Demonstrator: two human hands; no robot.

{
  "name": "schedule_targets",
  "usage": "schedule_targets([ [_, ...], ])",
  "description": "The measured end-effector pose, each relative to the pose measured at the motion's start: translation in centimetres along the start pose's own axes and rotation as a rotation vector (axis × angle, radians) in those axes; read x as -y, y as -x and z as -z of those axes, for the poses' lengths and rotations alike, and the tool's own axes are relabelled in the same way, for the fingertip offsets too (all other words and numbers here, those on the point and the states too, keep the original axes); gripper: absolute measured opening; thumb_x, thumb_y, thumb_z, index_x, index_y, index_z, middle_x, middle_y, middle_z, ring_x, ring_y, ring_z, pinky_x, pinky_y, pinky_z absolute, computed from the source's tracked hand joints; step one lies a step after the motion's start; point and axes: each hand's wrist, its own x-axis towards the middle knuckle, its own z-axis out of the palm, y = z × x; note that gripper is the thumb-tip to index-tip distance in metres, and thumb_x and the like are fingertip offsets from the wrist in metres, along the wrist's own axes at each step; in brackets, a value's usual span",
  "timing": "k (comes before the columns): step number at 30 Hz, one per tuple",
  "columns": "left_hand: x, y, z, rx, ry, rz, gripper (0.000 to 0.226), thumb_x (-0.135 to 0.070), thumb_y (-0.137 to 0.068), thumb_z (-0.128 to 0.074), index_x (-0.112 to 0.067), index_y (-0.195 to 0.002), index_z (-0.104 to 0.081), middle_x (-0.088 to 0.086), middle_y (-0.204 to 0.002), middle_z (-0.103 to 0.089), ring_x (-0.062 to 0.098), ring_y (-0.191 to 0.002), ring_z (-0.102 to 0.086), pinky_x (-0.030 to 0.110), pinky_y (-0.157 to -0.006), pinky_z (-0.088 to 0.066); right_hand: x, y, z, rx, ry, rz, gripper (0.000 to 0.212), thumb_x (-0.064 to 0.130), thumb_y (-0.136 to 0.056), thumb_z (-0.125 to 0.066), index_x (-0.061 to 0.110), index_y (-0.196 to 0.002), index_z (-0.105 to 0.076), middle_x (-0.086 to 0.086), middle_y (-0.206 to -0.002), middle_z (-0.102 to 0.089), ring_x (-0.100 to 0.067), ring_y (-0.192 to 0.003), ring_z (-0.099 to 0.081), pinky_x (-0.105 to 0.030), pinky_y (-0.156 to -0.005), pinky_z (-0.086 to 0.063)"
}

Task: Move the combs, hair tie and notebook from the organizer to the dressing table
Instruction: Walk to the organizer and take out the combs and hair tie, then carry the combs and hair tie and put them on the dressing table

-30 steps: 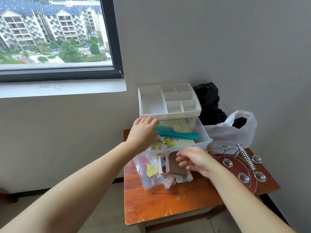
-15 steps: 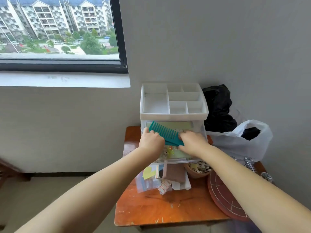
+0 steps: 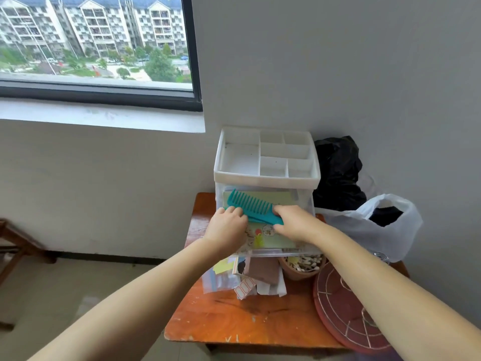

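Note:
A white plastic organizer (image 3: 265,176) stands at the back of a small orange wooden table (image 3: 242,324), its clear drawer (image 3: 283,252) pulled out. A teal wide-tooth comb (image 3: 251,204) is tilted above the drawer, teeth pointing away from me. My right hand (image 3: 295,224) grips its right end and my left hand (image 3: 229,226) curls around its left end. A second teal strip shows just under the comb. A light green notebook (image 3: 279,241) with a cartoon cover lies flat in the drawer. The hair tie is hidden.
Papers and a clear zip bag (image 3: 234,278) lie under the drawer front. A terracotta pot (image 3: 302,269), a round red wire rack (image 3: 346,311), a white plastic bag (image 3: 364,225) and a black bag (image 3: 338,173) crowd the table's right side. Walls close in behind and right.
My right hand rose from the papers on the table to the comb's right end. Both hands have lifted the comb off the notebook and tilted it. The view moved closer.

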Motion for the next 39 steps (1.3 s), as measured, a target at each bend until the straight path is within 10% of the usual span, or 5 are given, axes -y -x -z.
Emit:
schedule_targets([
  [9, 2.6, 4.2, 2.9, -0.227, 1.343, 0.549, 0.005, -0.007, -0.076, -0.056, -0.011, -0.074, -0.057, 0.009, -0.071, -0.065, 0.018, -0.063, -0.06, 0.032, -0.059, -0.05, -0.6, 2.0, 3.4, 0.185, -0.273, 0.139, 0.007, 0.031, -0.083, -0.064, 0.028, -0.077, -0.063, 0.008, -0.075, -0.068, -0.002, -0.064, -0.062, -0.019, -0.062, -0.045],
  [16, 4.5, 11.4, 2.0, -0.503, 1.806, 0.782, 0.014, 0.005, -0.086, -0.045, -0.004, -0.083, -0.055, 0.006, -0.061, -0.06, 0.014, -0.049, -0.058, 0.026, -0.055, -0.053, 6.0, 1.0, 0.9, 0.217, -0.405, 0.243, 0.018, 0.02, -0.085, -0.064, 0.022, -0.069, -0.056, 0.001, -0.073, -0.064, -0.01, -0.061, -0.063, -0.027, -0.063, -0.05],
  [28, 10.4, 47.3, 1.2, -1.044, 1.607, 1.401, 0.018, 0.005, -0.086, -0.048, -0.009, -0.076, -0.051, 0.01, -0.067, -0.053, 0.01, -0.044, -0.052, 0.019, -0.045, -0.047, 35.4, 9.3, -16.9, 0.387, -0.286, 0.565, 0.029, 0.02, -0.084, -0.061, 0.016, -0.061, -0.044, -0.004, -0.065, -0.063, -0.019, -0.056, -0.057, -0.025, -0.058, -0.047],
  [39, 1.4, 89.0, 0.0, -1.604, 1.176, 2.016, 0.024, 0.006, -0.084, -0.048, -0.008, -0.065, -0.05, 0.005, -0.05, -0.054, 0.008, -0.032, -0.048, 0.019, -0.042, -0.037, 61.7, 35.6, -40.6, 0.922, -0.171, 0.853, 0.027, 0.001, -0.086, -0.058, 0.01, -0.064, -0.046, -0.006, -0.061, -0.051, -0.017, -0.052, -0.049, -0.025, -0.052, -0.051],
])
